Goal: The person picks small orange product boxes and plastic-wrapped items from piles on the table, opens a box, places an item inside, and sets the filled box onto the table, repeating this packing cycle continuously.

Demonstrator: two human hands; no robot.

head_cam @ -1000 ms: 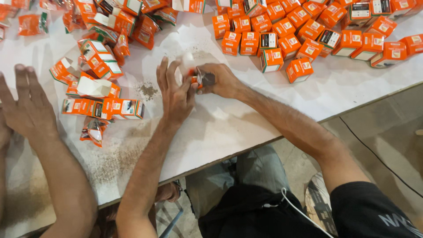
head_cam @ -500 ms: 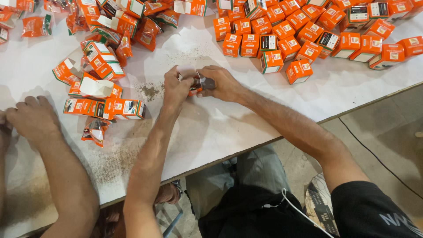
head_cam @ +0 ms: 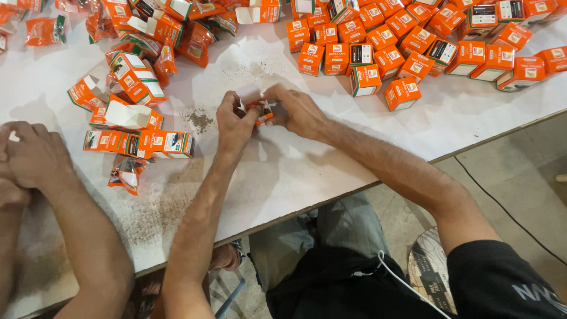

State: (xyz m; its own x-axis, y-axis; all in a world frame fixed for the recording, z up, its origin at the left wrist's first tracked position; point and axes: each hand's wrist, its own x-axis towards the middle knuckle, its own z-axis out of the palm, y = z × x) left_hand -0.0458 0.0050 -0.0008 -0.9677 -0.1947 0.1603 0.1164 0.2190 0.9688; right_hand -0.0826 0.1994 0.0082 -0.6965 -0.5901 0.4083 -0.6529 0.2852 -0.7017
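Left hand (head_cam: 235, 121): curled over the white tabletop (head_cam: 295, 171), fingers pinched on the left end of a small orange carton (head_cam: 260, 108).
Right hand (head_cam: 295, 111): closed on the right end of the same carton, thumb and fingertips pressed against it; the two hands meet around it.
Small orange carton: held just above the tabletop, near its middle, between the two hands; orange with a white flap showing at the top left and a dark patch on its face. Mostly hidden by the fingers.
Closed cartons (head_cam: 413, 53): a dense cluster of small orange cubes with white label panels, spread along the upper right of the tabletop; a few show black faces instead of orange.
Nearest closed carton (head_cam: 402, 93): orange cube, tilted, standing alone at the cluster's near edge, to the right of the right hand.
Flattened cartons (head_cam: 139, 143): a row of unfolded orange sleeves with white and green-edged panels, lying flat left of the left hand.
Open cartons (head_cam: 127, 68): a loose heap at upper left, flaps up, white insides showing.
Orange wrappers (head_cam: 127, 174): crumpled foil pouch below the flat row; more lie along the top edge.
Grit (head_cam: 201, 121): a dark, dusty smear just left of the left hand.
Another person's hands (head_cam: 29, 159): resting clasped together on the tabletop's left edge, well apart from the carton.
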